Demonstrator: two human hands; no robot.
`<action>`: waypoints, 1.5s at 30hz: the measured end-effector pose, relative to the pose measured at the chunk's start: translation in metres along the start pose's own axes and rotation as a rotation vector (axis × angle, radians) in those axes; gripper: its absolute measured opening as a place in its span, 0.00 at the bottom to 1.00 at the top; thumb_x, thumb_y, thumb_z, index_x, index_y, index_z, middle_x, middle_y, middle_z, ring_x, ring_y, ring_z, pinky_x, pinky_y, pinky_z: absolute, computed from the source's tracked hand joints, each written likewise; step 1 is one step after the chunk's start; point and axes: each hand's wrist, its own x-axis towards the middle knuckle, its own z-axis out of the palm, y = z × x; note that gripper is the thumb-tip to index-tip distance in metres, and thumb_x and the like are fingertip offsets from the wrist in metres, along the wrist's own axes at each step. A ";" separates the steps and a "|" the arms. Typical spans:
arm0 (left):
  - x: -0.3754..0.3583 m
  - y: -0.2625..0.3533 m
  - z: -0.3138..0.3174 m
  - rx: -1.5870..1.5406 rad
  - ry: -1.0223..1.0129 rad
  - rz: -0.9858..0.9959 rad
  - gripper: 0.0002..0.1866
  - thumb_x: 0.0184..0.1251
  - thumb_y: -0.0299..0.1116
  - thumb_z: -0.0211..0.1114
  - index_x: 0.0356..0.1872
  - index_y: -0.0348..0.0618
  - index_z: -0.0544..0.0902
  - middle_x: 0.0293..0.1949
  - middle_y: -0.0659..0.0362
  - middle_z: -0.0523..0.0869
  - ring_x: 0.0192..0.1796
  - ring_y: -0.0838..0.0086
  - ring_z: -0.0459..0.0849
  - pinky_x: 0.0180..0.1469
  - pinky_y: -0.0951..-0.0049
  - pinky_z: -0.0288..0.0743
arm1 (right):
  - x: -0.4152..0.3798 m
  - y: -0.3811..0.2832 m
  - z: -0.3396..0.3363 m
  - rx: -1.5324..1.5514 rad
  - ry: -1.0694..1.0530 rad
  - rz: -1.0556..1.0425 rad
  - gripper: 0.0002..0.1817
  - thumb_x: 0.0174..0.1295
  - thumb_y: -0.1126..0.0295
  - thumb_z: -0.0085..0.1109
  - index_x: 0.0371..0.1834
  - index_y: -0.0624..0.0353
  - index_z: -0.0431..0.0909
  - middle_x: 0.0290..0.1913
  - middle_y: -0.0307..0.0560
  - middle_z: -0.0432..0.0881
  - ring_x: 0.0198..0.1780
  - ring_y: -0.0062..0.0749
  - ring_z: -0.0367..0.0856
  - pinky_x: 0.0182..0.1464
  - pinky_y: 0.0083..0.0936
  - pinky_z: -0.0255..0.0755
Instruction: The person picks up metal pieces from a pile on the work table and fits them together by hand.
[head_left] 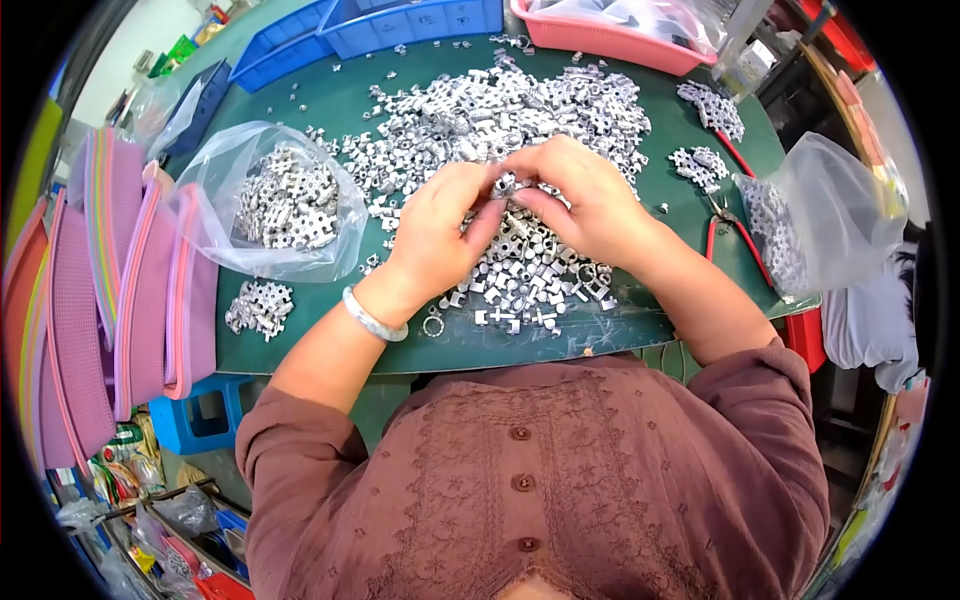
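My left hand (448,222) and my right hand (585,200) meet above the near part of a big pile of small silver metal pieces (520,110). Between the thumbs and fingertips of both hands is a small silver metal piece (505,185), pinched from either side; its exact kind is too small to make out. Loose pieces (520,290) lie spread below my hands, towards the table's near edge. A single ring-shaped piece (433,322) rests near my left wrist, which wears a pale bangle (372,315).
On the green table (400,350), a clear plastic bag (285,195) of linked pieces is at left, another bag (785,230) at right. Red-handled pliers (728,215) lie beside it. Blue bins (410,28) and a pink tray (610,38) line the back. Purple fabric items (150,270) hang over the left edge.
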 end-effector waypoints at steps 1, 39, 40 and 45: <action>0.000 -0.003 0.001 0.037 0.016 0.058 0.15 0.45 0.19 0.62 0.38 0.38 0.76 0.30 0.56 0.78 0.28 0.74 0.77 0.30 0.78 0.72 | -0.002 0.003 -0.001 0.048 0.006 0.038 0.12 0.50 0.73 0.56 0.38 0.61 0.72 0.31 0.46 0.74 0.35 0.37 0.72 0.36 0.28 0.67; -0.020 -0.003 0.003 -1.028 -0.039 -0.792 0.10 0.55 0.20 0.58 0.39 0.34 0.72 0.31 0.55 0.80 0.32 0.75 0.80 0.33 0.79 0.76 | -0.011 0.011 0.005 0.916 -0.024 0.671 0.08 0.58 0.69 0.51 0.31 0.63 0.74 0.24 0.34 0.74 0.26 0.14 0.70 0.29 0.13 0.67; -0.020 -0.005 0.003 -1.031 -0.053 -0.807 0.10 0.55 0.21 0.58 0.39 0.34 0.72 0.31 0.55 0.80 0.33 0.74 0.81 0.33 0.79 0.76 | -0.011 0.013 0.006 0.920 -0.021 0.671 0.09 0.58 0.68 0.51 0.31 0.63 0.75 0.23 0.34 0.74 0.25 0.14 0.70 0.29 0.13 0.67; -0.019 -0.007 0.003 -1.033 -0.068 -0.799 0.09 0.55 0.20 0.58 0.38 0.35 0.73 0.31 0.55 0.80 0.31 0.73 0.81 0.33 0.77 0.77 | -0.011 0.017 0.007 0.931 -0.041 0.755 0.10 0.58 0.64 0.52 0.29 0.61 0.75 0.21 0.34 0.74 0.23 0.14 0.70 0.27 0.12 0.66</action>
